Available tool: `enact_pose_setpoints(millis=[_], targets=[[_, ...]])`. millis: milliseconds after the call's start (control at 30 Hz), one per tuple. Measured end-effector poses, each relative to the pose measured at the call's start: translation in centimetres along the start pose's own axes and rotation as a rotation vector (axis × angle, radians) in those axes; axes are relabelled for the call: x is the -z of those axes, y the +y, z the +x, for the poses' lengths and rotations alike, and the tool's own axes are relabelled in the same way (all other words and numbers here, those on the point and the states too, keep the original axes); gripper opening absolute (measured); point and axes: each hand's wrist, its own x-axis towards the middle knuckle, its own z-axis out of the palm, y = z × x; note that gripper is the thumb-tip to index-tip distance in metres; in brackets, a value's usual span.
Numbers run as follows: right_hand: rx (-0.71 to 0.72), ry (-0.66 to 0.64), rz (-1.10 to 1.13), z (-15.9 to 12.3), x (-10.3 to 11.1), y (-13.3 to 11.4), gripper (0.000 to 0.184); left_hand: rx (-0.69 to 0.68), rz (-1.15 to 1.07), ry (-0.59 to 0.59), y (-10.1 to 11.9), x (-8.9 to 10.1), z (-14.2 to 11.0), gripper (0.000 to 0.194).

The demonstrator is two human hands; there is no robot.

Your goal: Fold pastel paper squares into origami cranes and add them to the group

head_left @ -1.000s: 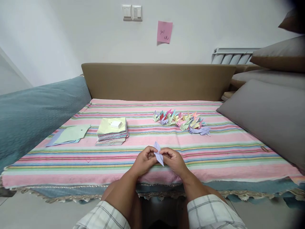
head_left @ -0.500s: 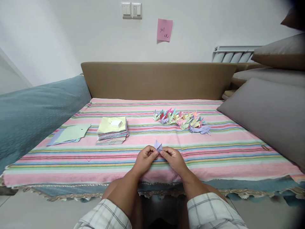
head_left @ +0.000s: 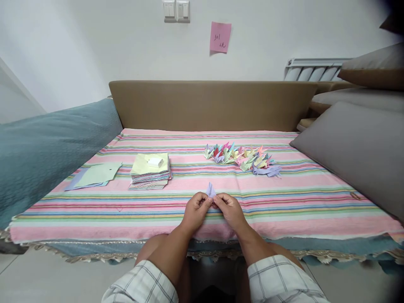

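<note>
1. White checked sleeves (head_left: 142,284): lower edge of view.
2. Left hand (head_left: 196,209) and right hand (head_left: 230,209): each grip pinched closed, thumb against fingers, on the lilac paper (head_left: 210,190).
3. Lilac paper: folded, between both hands, peak pointing away, over the striped cloth (head_left: 189,184).
4. Stack (head_left: 150,178): left of hands; white block (head_left: 156,162) on top.
5. Cranes (head_left: 244,160): grouped beyond hands, to the right.
6. Backrest (head_left: 208,105): behind cloth.
7. Pink note (head_left: 220,37): on wall (head_left: 252,38).

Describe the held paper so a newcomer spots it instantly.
On the striped cloth, look to the near middle, short of the colorful folded papers. There, the left hand and right hand pinch one small lilac piece, the only paper held.
</note>
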Motion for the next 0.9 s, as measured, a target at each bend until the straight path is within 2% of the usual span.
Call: enact_pose_setpoints(millis=[200, 333, 700, 900], targets=[[-0.048, 0.027, 0.082, 0.1, -0.2, 0.3, 0.031, -0.022, 0.026, -0.009, -0.1, -0.3, 0.0, 0.025], [-0.046, 0.070, 0.068, 0.0, -0.4, 0.5, 0.032, -0.005, -0.051, 0.007, 0.0, -0.5, 0.0, 0.025], [-0.080, 0.181, 0.064, -0.1, -1.2, 0.2, 0.035, 0.051, -0.079, 0.041, -0.2, -0.8, 0.0, 0.028], [-0.056, 0.182, 0.058, -0.2, -1.4, 0.3, 0.034, 0.076, -0.268, 0.089, -0.2, -1.5, 0.0, 0.033]])
